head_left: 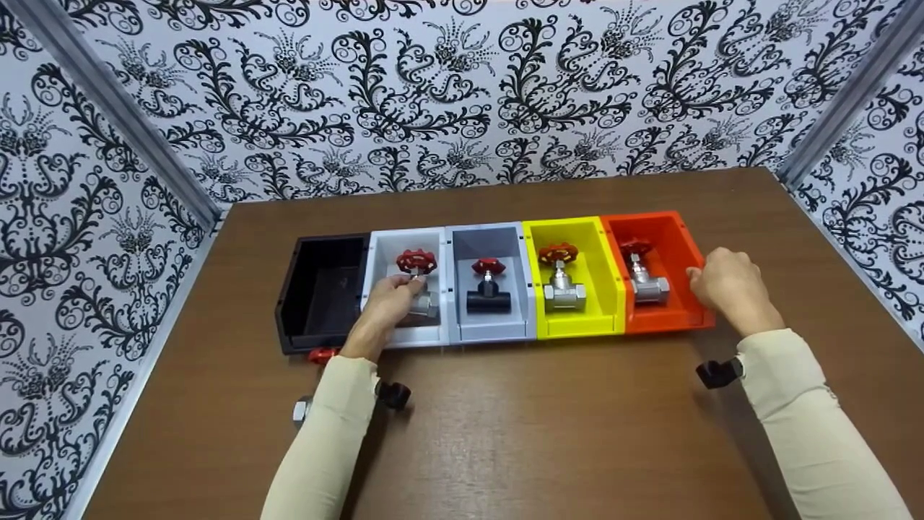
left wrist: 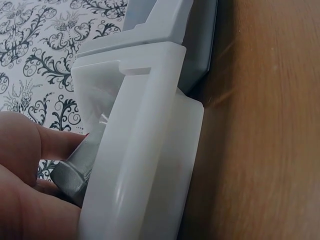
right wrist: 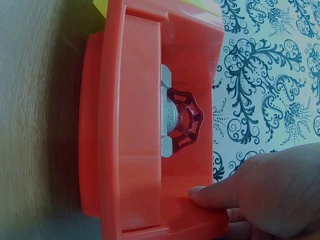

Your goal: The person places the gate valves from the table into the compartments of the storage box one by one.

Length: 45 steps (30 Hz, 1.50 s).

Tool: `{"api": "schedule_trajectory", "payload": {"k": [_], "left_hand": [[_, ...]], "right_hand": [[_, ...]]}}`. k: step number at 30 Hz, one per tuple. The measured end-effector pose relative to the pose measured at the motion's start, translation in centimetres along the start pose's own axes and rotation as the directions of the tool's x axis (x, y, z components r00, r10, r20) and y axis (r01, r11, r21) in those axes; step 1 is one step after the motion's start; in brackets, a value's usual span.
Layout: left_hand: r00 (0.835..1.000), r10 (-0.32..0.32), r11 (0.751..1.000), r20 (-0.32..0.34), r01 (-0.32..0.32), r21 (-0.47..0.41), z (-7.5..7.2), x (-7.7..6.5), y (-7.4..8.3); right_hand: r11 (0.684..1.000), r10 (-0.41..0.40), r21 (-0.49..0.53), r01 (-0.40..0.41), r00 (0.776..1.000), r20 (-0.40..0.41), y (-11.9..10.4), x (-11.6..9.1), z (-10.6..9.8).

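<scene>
My left hand [head_left: 390,303] reaches into the white bin [head_left: 404,240] and grips a silver gate valve with a red handwheel [head_left: 416,260]. In the left wrist view, thumb and fingers are around the valve's grey metal body [left wrist: 75,175], partly hidden behind the bin's front wall. My right hand [head_left: 733,285] pinches the right side wall of the red bin [head_left: 678,253], its thumb [right wrist: 205,195] over the rim on the inner face and the other fingers outside. Inside that bin lies another silver valve [head_left: 646,282] with a red handwheel, apart from the hand.
Between these bins stand a grey bin [head_left: 487,328] with a black-bodied valve [head_left: 489,297] and a yellow bin [head_left: 606,282] with a silver valve [head_left: 564,292]. A black bin [head_left: 321,289] ends the row. Left of the left forearm, a red handwheel [head_left: 322,355] and a metal fitting [head_left: 300,412] show partly.
</scene>
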<state>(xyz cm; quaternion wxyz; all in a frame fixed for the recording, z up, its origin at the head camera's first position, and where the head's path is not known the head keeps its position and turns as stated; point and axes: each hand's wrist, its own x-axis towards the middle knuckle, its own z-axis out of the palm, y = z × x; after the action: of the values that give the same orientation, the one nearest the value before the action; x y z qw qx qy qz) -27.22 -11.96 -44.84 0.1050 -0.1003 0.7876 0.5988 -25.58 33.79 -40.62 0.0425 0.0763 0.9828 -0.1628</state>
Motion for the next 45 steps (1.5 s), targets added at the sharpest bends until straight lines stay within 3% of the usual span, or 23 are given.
{"api": "schedule_trajectory", "payload": {"k": [19, 27, 45], "left_hand": [[1.000, -0.021, 0.998, 0.021, 0.019, 0.058, 0.04, 0.12, 0.07], [1.000, 0.006, 1.000, 0.021, -0.006, 0.015, 0.10, 0.21, -0.37], [1.000, 0.006, 0.999, 0.024, -0.006, 0.039, 0.08, 0.51, -0.28]], "right_hand": [[1.000, 0.000, 0.005, 0.000, 1.000, 0.005, 0.07, 0.04, 0.11], [1.000, 0.025, 0.010, -0.025, 1.000, 0.011, -0.04, 0.02, 0.12], [0.999, 0.036, 0.026, -0.037, 0.999, 0.034, -0.01, -0.01, -0.07]]}}
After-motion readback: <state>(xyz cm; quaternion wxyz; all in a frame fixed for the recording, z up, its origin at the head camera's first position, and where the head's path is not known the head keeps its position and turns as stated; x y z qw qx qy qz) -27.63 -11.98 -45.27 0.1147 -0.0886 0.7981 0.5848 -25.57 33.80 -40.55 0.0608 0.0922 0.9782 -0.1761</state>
